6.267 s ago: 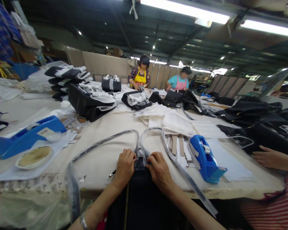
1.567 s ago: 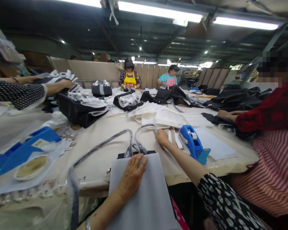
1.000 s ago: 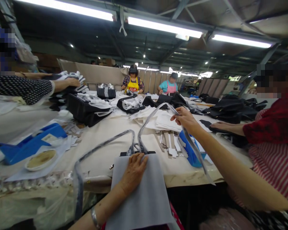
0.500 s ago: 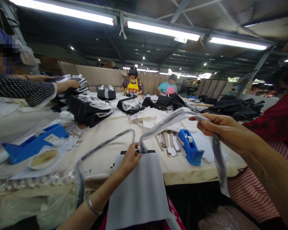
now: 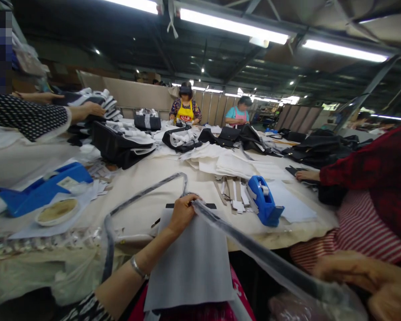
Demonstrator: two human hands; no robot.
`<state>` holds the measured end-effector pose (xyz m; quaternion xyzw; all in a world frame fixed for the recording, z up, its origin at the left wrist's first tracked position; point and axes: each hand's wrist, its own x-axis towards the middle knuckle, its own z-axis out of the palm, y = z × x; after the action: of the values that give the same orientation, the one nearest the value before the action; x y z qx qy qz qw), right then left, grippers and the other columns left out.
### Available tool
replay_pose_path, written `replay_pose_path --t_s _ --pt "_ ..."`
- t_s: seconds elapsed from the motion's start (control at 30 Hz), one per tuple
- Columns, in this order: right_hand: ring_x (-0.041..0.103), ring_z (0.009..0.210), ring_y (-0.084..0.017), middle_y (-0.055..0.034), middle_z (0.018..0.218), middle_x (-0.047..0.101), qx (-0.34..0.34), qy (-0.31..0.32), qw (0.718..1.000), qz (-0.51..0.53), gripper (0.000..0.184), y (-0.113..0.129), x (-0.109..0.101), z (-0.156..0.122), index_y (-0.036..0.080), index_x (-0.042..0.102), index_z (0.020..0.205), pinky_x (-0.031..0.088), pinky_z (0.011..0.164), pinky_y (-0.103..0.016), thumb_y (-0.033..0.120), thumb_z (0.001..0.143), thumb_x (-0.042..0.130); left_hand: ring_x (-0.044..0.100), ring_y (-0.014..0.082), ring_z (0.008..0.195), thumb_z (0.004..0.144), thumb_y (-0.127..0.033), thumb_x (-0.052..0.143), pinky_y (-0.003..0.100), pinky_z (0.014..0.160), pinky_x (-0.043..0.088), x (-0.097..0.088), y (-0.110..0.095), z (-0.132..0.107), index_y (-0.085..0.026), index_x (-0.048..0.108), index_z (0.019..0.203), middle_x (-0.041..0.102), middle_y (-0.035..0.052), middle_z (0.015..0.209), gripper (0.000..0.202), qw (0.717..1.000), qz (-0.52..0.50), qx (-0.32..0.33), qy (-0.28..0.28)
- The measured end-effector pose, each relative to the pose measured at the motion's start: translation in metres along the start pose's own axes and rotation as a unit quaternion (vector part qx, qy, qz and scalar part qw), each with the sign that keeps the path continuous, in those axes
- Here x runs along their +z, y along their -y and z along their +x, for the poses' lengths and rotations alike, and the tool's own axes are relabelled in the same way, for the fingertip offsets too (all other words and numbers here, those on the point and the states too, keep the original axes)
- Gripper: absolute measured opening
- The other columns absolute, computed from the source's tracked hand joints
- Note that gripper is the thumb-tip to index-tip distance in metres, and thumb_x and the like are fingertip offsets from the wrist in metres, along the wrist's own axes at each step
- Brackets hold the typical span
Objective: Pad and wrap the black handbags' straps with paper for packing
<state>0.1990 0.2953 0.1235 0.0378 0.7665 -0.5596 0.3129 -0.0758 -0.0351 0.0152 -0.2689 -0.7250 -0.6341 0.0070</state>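
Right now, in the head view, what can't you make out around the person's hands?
Black bag: nearly all hidden by the grey sheet over it; only a strip shows.
Right hand: blurred and cut off by the lower edge, so whether it holds the plastic-wrapped handle cannot be told.
Left hand: covers where that handle meets the bag.
Label on the blue holder: too small to read.

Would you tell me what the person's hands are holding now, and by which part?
The left hand pinches a plastic-wrapped bag handle near where it meets the bag; the blurred right hand appears to grip the handle's far end.
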Motion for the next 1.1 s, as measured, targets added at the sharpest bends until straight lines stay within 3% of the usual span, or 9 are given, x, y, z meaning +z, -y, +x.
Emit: replay_pose_path --t_s 0.1,0.17,0.27,0.33,0.47,0.57,0.73,0.93,1.1 --pt "0.066 0.102 -0.03 -0.0183 0.107 0.067 -0.012 0.086 0.993 0.083 0.091 -0.01 0.041 0.032 0.019 0.065 0.124 0.048 0.088 -0.037 0.077 0.055 0.075 0.065 0.024 0.081 0.073 -0.019 0.066 0.034 0.078 0.05 0.001 0.004 -0.001 -0.022 0.074 0.084 0.073 0.0039 0.084 0.014 1.0 0.005 0.011 -0.016" --pt "0.068 0.096 -0.03 -0.0157 0.101 0.069 -0.026 0.131 0.984 0.116 0.09 -0.015 0.07 0.06 0.014 0.064 0.124 0.05 0.087 -0.038 0.077 0.061 0.072 0.064 0.0238 0.08 0.071 -0.021 0.071 0.034 0.078 0.049 0.002 0.007 -0.001 -0.022 0.073 0.085 0.072 0.0033 0.084 0.013 1.0 0.014 0.016 -0.019" --pt "0.07 0.085 -0.028 -0.0159 0.091 0.071 -0.068 0.144 0.974 0.162 0.079 -0.018 0.104 0.105 0.011 0.061 0.123 0.053 0.081 -0.039 0.075 0.077 0.059 0.064 0.0241 0.082 0.072 -0.026 0.075 0.034 0.078 0.049 0.004 0.012 -0.003 -0.022 0.071 0.086 0.071 0.0029 0.085 0.015 0.999 0.029 0.023 -0.022" --pt "0.07 0.077 -0.027 -0.0171 0.092 0.07 -0.094 0.153 0.951 0.251 0.08 -0.013 0.118 0.133 0.011 0.056 0.124 0.056 0.073 -0.039 0.076 0.078 0.056 0.064 0.024 0.081 0.074 -0.03 0.076 0.034 0.077 0.049 0.004 0.014 -0.005 -0.022 0.07 0.086 0.07 0.0028 0.084 0.016 0.999 0.039 0.028 -0.023" --pt "0.07 0.077 -0.023 -0.0186 0.108 0.065 -0.133 0.102 0.914 0.369 0.061 0.016 0.132 0.182 0.012 0.056 0.109 0.057 0.066 -0.032 0.065 0.079 0.066 0.064 0.0233 0.08 0.074 -0.032 0.077 0.033 0.078 0.048 0.003 0.015 -0.009 -0.022 0.07 0.087 0.07 0.0033 0.085 0.018 0.997 0.054 0.041 -0.027" --pt "0.068 0.068 -0.018 -0.0142 0.097 0.067 -0.175 0.047 0.909 0.376 0.054 0.041 0.142 0.204 0.012 0.057 0.1 0.057 0.06 -0.028 0.061 0.08 0.068 0.065 0.0235 0.084 0.078 -0.032 0.073 0.032 0.078 0.049 0.003 0.018 -0.012 -0.022 0.07 0.092 0.071 0.0039 0.087 0.017 0.997 0.055 0.046 -0.028" --pt "0.046 0.038 -0.007 0.0022 0.05 0.052 -0.205 -0.005 0.934 0.292 0.047 0.061 0.166 0.209 0.01 0.059 0.089 0.037 0.039 -0.015 0.057 0.087 0.058 0.067 0.0213 0.083 0.08 -0.032 0.07 0.03 0.077 0.051 0.004 0.023 -0.014 -0.021 0.066 0.095 0.071 0.0031 0.089 0.019 0.997 0.055 0.048 -0.037" --pt "0.036 0.034 -0.003 -0.0014 0.066 0.058 -0.149 -0.081 0.923 0.345 0.034 0.043 0.167 0.192 0.011 0.058 0.081 0.023 0.032 -0.016 0.046 0.085 0.06 0.066 0.0165 0.073 0.084 -0.019 0.059 0.027 0.071 0.051 0.005 0.027 -0.014 -0.021 0.059 0.089 0.067 -0.0006 0.08 0.005 0.997 0.059 0.037 -0.04" --pt "0.029 0.029 -0.002 -0.0008 0.058 0.055 -0.117 -0.079 0.917 0.374 0.028 0.014 0.155 0.187 0.008 0.063 0.08 0.019 0.031 -0.018 0.035 0.085 0.057 0.066 0.0167 0.077 0.08 -0.011 0.055 0.028 0.076 0.051 0.008 0.028 -0.014 -0.021 0.061 0.087 0.066 -0.0009 0.082 0.014 0.996 0.08 0.042 -0.024"
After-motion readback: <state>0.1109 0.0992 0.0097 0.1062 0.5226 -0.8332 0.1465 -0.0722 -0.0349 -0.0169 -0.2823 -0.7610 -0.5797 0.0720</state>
